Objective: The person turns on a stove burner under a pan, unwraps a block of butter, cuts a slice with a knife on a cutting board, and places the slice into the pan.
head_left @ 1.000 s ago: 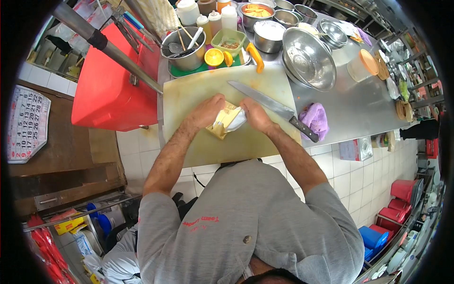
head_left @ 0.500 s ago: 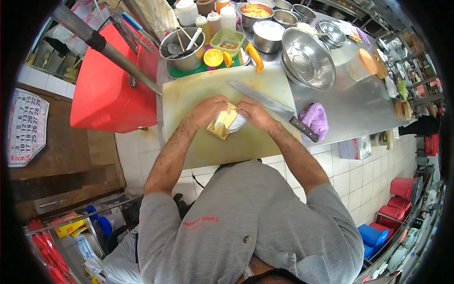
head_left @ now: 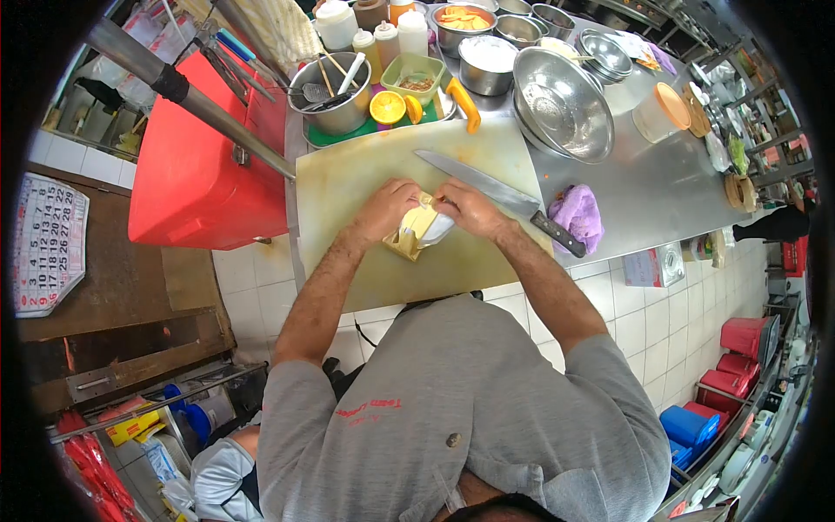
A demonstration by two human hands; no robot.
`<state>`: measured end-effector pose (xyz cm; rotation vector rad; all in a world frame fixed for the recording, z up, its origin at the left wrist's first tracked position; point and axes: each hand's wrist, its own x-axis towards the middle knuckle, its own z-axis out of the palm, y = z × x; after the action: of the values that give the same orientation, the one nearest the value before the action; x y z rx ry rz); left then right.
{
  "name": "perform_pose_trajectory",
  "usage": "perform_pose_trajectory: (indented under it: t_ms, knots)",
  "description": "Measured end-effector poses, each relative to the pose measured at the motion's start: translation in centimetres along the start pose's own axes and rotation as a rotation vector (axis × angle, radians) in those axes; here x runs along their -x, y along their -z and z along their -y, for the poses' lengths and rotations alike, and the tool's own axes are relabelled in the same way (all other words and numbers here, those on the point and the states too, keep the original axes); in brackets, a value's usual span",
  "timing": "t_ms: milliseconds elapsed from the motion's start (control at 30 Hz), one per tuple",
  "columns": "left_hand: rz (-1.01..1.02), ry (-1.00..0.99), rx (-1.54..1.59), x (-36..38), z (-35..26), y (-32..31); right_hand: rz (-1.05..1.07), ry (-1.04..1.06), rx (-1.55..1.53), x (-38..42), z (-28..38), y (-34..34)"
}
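Note:
A pale yellow block that looks like butter [head_left: 419, 222] lies on the cutting board [head_left: 348, 283] in a partly opened foil wrapper [head_left: 404, 246], gold outside and white inside. My left hand [head_left: 389, 209] is closed on the wrapper's upper left edge. Opposite it, my right hand [head_left: 468, 209] pinches the right side, where the white inner face shows. Fingertips of both hands are partly hidden. Beyond my right hand lies a large knife [head_left: 487, 185], its black handle pointing toward the board's right edge.
A purple cloth [head_left: 577, 219] sits beside the knife handle. Behind the board stand a steel pot of utensils [head_left: 339, 109], a cut orange [head_left: 387, 107], a yellow-handled tool [head_left: 465, 104] and large steel bowls [head_left: 565, 104]. A red bin [head_left: 204, 165] borders the left side.
The wrapper is folded back differently at the top, and more of the pale block's upper end shows between my hands. Both hands remain on it. The view has shifted slightly.

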<state>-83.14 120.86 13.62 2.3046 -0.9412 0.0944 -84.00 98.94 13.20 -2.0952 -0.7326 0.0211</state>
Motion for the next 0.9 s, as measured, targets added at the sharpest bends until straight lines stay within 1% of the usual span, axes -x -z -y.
perform_pose_trajectory:
  t_ms: [33, 100, 167, 233, 300, 333, 400, 433, 500, 567, 633, 667, 700, 733, 767, 800, 833, 867, 900]
  knots:
    - [-0.001, 0.0, 0.0, 0.0, 0.2, 0.1, 0.021, 0.09, 0.017, 0.1, 0.0, 0.2]
    - [0.033, -0.215, -0.011, -0.3, 0.9, 0.4, 0.045, 0.126, 0.041, -0.1, -0.6, 0.1]
    - [0.068, -0.214, -0.055, -0.8, 1.3, -0.2, 0.066, 0.16, 0.063, -0.1, -1.2, -0.5]
    - [0.102, -0.219, -0.096, -1.1, 1.1, -0.7, 0.08, 0.117, 0.18, 0.0, -1.3, -0.8]
    - [0.028, -0.159, -0.091, -0.9, 0.5, -0.9, 0.044, 0.085, 0.171, 0.2, -0.9, -1.0]
    - [0.029, -0.16, -0.091, -0.9, 0.7, -1.2, 0.007, 0.053, 0.16, 0.2, -0.7, -1.1]
    - [-0.007, 0.021, -0.044, -0.9, 1.0, -2.0, -0.018, 0.015, 0.137, 0.3, -0.7, -1.4]
    - [-0.005, 0.019, -0.042, -0.9, 1.0, -2.3, -0.041, -0.02, 0.114, 0.4, -0.8, -1.5]
    - [-0.115, 0.122, 0.0, -0.8, 1.0, -2.8, -0.05, -0.023, 0.103, 0.5, -1.0, -1.4]
    - [-0.143, 0.16, 0.04, -0.9, 0.8, -3.0, -0.057, -0.024, 0.089, 0.4, -0.9, -0.9]
    - [-0.17, 0.197, 0.082, -0.8, 0.4, -2.8, 0.009, 0.035, 0.035, 0.3, -0.8, -0.1]
    - [-0.175, 0.213, 0.192, -0.8, 0.2, -2.5, 0.008, 0.032, 0.035, 0.3, -0.6, 0.2]
    - [-0.181, 0.229, 0.302, -0.8, -0.1, -2.3, 0.065, 0.068, 0.075, 0.2, -0.5, 0.5]
    - [-0.179, 0.229, 0.303, -0.9, -0.2, -1.9, 0.122, 0.104, 0.115, 0.1, -0.5, 0.6]
    - [-0.14, 0.117, 0.245, -1.0, -0.4, -1.4, 0.122, 0.103, 0.115, 0.0, -0.6, 0.6]
    - [-0.1, 0.005, 0.186, -1.0, -0.5, -1.1, 0.164, 0.08, 0.221, -0.1, -0.8, 0.5]
    - [-0.099, 0.005, 0.186, -0.9, -0.2, -1.1, 0.207, 0.057, 0.329, -0.3, -0.5, 0.5]
    - [-0.096, -0.008, 0.176, -1.0, 0.2, -1.3, 0.206, 0.057, 0.329, -0.4, -0.2, 0.4]
    - [-0.094, -0.022, 0.167, -1.0, 0.4, -1.5, 0.235, 0.075, 0.431, -0.2, 0.2, 0.3]
